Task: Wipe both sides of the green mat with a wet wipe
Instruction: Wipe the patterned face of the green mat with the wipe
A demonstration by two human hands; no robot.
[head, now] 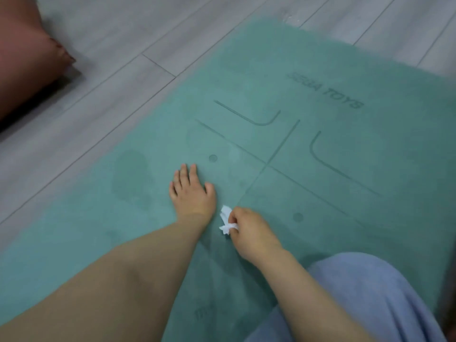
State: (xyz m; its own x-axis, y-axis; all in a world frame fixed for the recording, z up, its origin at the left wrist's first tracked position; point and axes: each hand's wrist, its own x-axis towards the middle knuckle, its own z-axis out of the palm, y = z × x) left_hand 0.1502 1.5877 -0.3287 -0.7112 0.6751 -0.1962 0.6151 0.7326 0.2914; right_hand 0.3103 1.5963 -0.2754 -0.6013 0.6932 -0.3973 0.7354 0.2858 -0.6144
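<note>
The green mat (320,77) lies flat on the floor, printed side up, with alignment lines and dark lettering near its far end. Darker damp patches show on its left part. My left hand (191,191) rests flat on the mat with straight fingers, near a small printed dot. Just to its right, my right hand (249,230) pinches a crumpled white wet wipe (227,220) and holds it against or just above the mat surface.
Grey wood-look floor (103,77) surrounds the mat at left and top. A reddish-brown cushion (27,58) lies at the upper left, off the mat. My knee in blue-grey trousers (365,299) rests on the mat at lower right.
</note>
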